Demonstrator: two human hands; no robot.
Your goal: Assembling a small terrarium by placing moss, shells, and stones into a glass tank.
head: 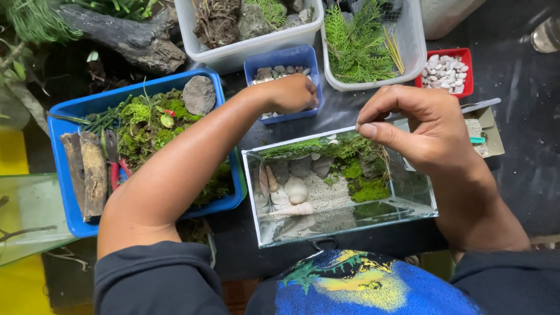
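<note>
A small glass tank (344,224) stands in front of me, holding moss, grey stones, white gravel and pale shells. My left hand (291,93) reaches over it into a small blue tub (308,58) of pebbles, fingers curled down among them. My right hand (417,125) hovers above the tank's far right corner, thumb and forefinger pinched together; whether something tiny sits between them I cannot tell.
A large blue tray (61,122) with moss, a rock, bark pieces and red-handled pliers lies at the left. Behind are white tubs of roots (245,49) and green fern (408,52), a red tub of white pebbles (446,73), driftwood, and another glass tank (29,210) at far left.
</note>
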